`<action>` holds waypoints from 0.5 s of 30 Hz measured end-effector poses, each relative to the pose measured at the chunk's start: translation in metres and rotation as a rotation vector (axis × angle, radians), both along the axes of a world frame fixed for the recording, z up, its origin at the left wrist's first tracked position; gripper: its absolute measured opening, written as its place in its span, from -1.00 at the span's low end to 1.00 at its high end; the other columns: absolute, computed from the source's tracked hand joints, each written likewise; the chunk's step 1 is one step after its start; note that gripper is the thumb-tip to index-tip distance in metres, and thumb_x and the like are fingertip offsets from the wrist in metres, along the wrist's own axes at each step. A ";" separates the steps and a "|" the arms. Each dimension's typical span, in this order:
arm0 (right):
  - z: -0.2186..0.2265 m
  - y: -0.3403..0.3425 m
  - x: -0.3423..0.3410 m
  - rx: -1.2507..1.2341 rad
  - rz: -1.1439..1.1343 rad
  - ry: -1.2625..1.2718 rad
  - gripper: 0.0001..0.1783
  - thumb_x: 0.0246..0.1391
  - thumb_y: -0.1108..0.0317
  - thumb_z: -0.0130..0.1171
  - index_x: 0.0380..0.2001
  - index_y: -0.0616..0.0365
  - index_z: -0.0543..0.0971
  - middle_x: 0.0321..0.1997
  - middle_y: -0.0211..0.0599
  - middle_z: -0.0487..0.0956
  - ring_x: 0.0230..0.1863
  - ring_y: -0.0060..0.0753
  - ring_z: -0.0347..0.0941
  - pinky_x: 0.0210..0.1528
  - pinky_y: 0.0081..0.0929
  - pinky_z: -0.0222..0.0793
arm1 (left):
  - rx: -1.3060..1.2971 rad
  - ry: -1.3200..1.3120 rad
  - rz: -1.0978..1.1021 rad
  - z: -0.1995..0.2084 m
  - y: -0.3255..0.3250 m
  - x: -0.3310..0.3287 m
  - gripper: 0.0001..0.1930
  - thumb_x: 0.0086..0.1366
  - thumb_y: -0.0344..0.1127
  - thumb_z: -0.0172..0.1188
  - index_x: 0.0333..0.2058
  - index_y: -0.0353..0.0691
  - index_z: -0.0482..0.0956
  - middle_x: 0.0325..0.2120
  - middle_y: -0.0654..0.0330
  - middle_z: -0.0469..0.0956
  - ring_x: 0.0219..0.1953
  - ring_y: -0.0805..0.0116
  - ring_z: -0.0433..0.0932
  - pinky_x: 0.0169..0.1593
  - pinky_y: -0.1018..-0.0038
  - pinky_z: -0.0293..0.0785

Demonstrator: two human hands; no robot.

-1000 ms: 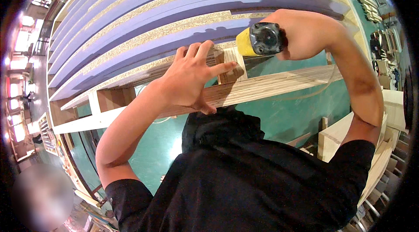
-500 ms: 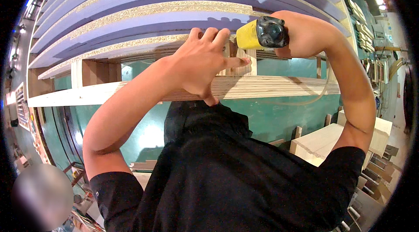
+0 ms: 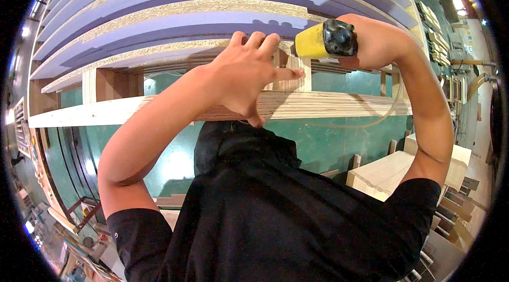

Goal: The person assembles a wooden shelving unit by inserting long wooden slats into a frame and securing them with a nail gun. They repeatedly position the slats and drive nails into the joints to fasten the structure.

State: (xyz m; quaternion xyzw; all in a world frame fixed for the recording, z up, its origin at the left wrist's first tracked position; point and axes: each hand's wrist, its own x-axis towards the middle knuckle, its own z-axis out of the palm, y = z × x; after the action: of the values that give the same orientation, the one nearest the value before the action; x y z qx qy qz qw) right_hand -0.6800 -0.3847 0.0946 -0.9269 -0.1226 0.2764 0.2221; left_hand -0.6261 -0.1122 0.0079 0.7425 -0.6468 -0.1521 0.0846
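Compared with a moment ago, we see our left hand (image 3: pixel 246 78) lying flatter, fingers spread open and pressed against the small upright wooden block (image 3: pixel 290 74), with the thumb hooked under the long plywood rail (image 3: pixel 339 104). The block, pale with visible grain, stands on that rail, just under the stacked purple-faced chipboard panels (image 3: pixel 175 22). To the right, our right hand (image 3: pixel 374 43) is wrapped tight around the yellow and black nail gun (image 3: pixel 324 41), now nearer the block's top. A thin hose (image 3: pixel 371 122) hangs beneath the rail. No labels are legible.
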 end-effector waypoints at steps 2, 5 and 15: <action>-0.002 -0.006 -0.004 0.017 -0.009 -0.020 -0.53 -0.15 0.43 0.36 -0.07 0.21 0.58 -0.23 -0.07 0.68 -0.19 -0.19 0.60 -0.06 -0.26 0.49 | 0.003 -0.001 -0.002 0.000 -0.003 0.001 0.22 -0.43 0.15 0.68 0.38 0.38 0.38 0.33 -0.23 0.17 0.29 -0.17 0.23 0.27 0.05 0.19; 0.008 0.001 -0.003 -0.009 -0.036 0.083 -0.50 -0.19 0.46 0.43 -0.07 0.21 0.58 -0.19 -0.11 0.66 -0.18 -0.16 0.57 -0.01 -0.29 0.50 | -0.009 -0.021 0.010 0.000 -0.001 -0.001 0.22 -0.44 0.13 0.69 0.38 0.38 0.38 0.34 -0.24 0.15 0.31 -0.21 0.22 0.30 0.01 0.17; 0.006 -0.009 -0.014 0.096 -0.052 0.059 -0.52 -0.21 0.47 0.47 -0.13 0.25 0.57 -0.26 -0.15 0.65 -0.26 -0.18 0.53 -0.05 -0.32 0.51 | -0.001 0.006 0.004 0.002 0.001 0.001 0.25 -0.43 0.13 0.70 0.40 0.42 0.31 0.34 -0.27 0.13 0.32 -0.27 0.21 0.32 -0.05 0.18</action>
State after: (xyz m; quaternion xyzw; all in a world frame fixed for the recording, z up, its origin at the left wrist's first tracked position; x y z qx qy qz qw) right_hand -0.6936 -0.3938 0.1007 -0.9096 -0.1050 0.2915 0.2767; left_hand -0.6252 -0.1111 0.0095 0.7434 -0.6451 -0.1540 0.0872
